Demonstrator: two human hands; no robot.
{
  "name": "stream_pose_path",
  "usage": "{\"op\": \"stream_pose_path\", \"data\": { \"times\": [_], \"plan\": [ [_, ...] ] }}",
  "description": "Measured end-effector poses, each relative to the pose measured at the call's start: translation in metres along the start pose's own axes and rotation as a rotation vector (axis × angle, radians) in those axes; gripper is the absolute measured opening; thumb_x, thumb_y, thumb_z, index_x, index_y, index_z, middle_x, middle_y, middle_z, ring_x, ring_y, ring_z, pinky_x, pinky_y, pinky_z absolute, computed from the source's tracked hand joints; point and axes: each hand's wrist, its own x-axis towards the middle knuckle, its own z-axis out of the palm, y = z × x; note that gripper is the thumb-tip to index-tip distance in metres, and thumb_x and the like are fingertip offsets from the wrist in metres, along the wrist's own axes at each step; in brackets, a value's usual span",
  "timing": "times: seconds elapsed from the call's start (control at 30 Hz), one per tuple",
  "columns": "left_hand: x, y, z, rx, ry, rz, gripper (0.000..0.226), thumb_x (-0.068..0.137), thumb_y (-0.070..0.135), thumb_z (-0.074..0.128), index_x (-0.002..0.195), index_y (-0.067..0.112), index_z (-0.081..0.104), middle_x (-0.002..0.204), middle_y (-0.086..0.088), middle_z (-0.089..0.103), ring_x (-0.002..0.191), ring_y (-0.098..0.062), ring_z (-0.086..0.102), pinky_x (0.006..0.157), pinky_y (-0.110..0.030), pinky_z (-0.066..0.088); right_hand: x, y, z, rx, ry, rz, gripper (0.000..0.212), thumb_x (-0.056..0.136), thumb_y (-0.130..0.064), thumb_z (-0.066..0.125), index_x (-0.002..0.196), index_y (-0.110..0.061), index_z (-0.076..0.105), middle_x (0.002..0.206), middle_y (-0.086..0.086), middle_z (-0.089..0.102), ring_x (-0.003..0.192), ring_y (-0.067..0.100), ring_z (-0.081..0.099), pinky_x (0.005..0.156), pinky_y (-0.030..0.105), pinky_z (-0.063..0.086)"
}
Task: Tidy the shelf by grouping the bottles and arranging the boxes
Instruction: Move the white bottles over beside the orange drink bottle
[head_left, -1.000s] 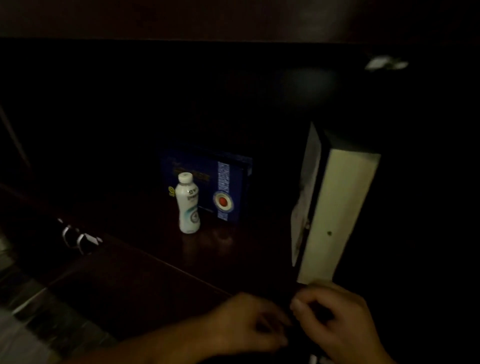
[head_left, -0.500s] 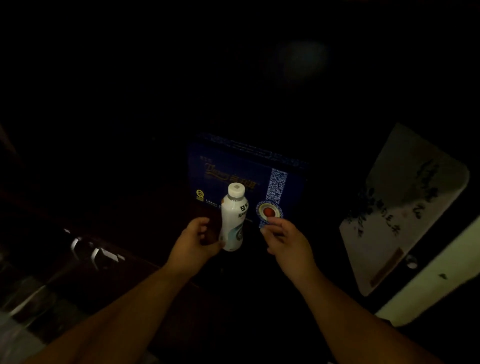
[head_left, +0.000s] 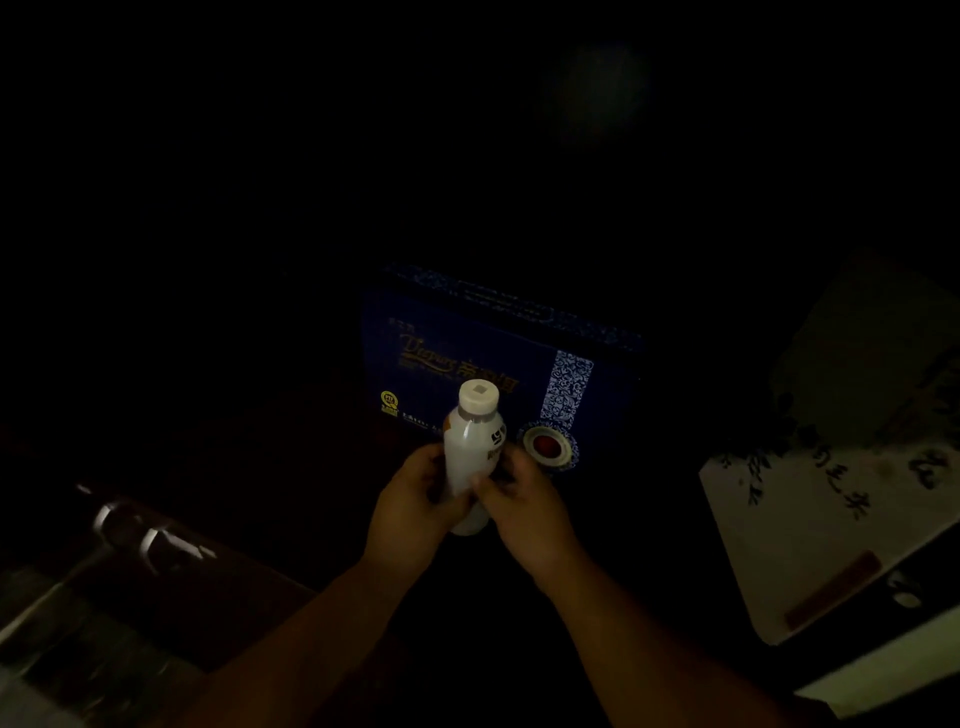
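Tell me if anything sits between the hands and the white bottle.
Nothing visible does. The left hand and right hand already clasp the white bottle from both sides. The blue box stands behind it, not between.

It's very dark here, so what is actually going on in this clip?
A person is working at a dim shelf. Both hands are closed around a white bottle: the left hand on its left side, the right hand on its right. The bottle is roughly upright, cap on. Behind it stands a dark blue box, and a pale box with dark writing sits to the right.
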Motion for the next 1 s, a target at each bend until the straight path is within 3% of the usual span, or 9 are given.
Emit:
{"op": "stream_pose_path", "data": {
  "times": [0.07,0.17,0.23,0.37,0.43,0.63,0.73,0.83,1.0],
  "plan": [
    [-0.002,0.0,-0.002,-0.036,-0.032,0.006,0.052,0.081,0.017,0.08,0.112,0.051,0.056,0.104,0.039,0.067,0.1,0.014,0.064,0.076,-0.005,0.05,-0.006,-0.001,0.001,0.007,0.031,-0.02,0.05,0.095,-0.017,0.071,0.142,-0.02,0.055,0.133,0.002,0.069,0.122,0.016,0.065,0.105,0.044,0.053],
    [-0.005,0.006,-0.005,-0.107,-0.105,0.045,0.061,0.078,0.014,0.08,0.128,0.04,0.057,0.118,0.023,0.07,0.11,0.001,0.066,0.087,-0.021,0.056,-0.019,-0.004,-0.001,0.025,0.092,-0.092,0.055,0.089,-0.02,0.078,0.139,-0.018,0.057,0.128,0.002,0.071,0.116,0.015,0.067,0.1,0.041,0.056],
    [-0.01,0.016,-0.007,-0.132,-0.135,0.056,0.063,0.074,0.017,0.082,0.125,0.042,0.054,0.118,0.017,0.071,0.11,-0.003,0.068,0.085,-0.025,0.058,-0.028,-0.01,-0.006,0.039,0.122,-0.134,0.053,0.085,-0.023,0.082,0.133,-0.018,0.06,0.124,0.002,0.072,0.113,0.015,0.069,0.096,0.04,0.058],
    [-0.024,0.05,-0.013,-0.181,-0.256,0.053,0.055,0.074,0.018,0.085,0.117,0.034,0.056,0.112,0.007,0.076,0.105,-0.011,0.071,0.076,-0.022,0.058,-0.058,-0.024,-0.026,0.045,0.149,-0.204,0.043,0.078,-0.036,0.085,0.112,-0.047,0.062,0.108,-0.018,0.076,0.103,-0.002,0.071,0.08,0.019,0.058],
    [-0.035,0.071,-0.014,-0.182,-0.349,0.073,0.053,0.073,0.024,0.086,0.116,0.035,0.057,0.113,0.005,0.076,0.106,-0.011,0.072,0.078,-0.023,0.058,-0.08,-0.032,-0.04,0.061,0.147,-0.22,0.047,0.07,-0.049,0.083,0.111,-0.053,0.061,0.109,-0.026,0.075,0.102,-0.005,0.07,0.077,0.015,0.057],
    [-0.083,0.119,0.013,-0.192,-0.526,0.109,0.059,0.076,0.022,0.086,0.125,0.033,0.054,0.121,0.005,0.073,0.113,-0.011,0.068,0.09,-0.034,0.058,-0.146,-0.044,-0.092,0.085,0.17,-0.279,0.044,0.072,-0.045,0.083,0.108,-0.063,0.064,0.114,-0.022,0.075,0.105,0.001,0.072,0.078,0.019,0.059],
    [-0.109,0.137,0.039,-0.184,-0.573,0.132,0.059,0.076,0.018,0.085,0.125,0.033,0.055,0.123,0.003,0.072,0.116,-0.012,0.067,0.092,-0.037,0.058,-0.181,-0.041,-0.123,0.09,0.214,-0.291,0.042,0.075,-0.04,0.082,0.111,-0.056,0.066,0.115,-0.018,0.076,0.105,0.008,0.074,0.081,0.024,0.06],
    [-0.137,0.151,0.065,-0.158,-0.603,0.152,0.059,0.072,0.021,0.087,0.12,0.036,0.058,0.122,0.004,0.071,0.114,-0.012,0.067,0.086,-0.031,0.059,-0.216,-0.031,-0.151,0.106,0.261,-0.281,0.044,0.08,-0.029,0.083,0.117,-0.043,0.064,0.116,-0.014,0.077,0.105,0.01,0.075,0.08,0.025,0.06],
    [-0.203,0.164,0.122,-0.088,-0.609,0.174,0.06,0.067,0.02,0.091,0.116,0.039,0.061,0.119,0.006,0.072,0.109,-0.012,0.07,0.084,-0.025,0.058,-0.288,-0.002,-0.209,0.063,0.286,-0.231,0.052,0.073,-0.045,0.084,0.121,-0.041,0.064,0.116,-0.017,0.076,0.105,0.006,0.073,0.082,0.029,0.061]
  ]
}}
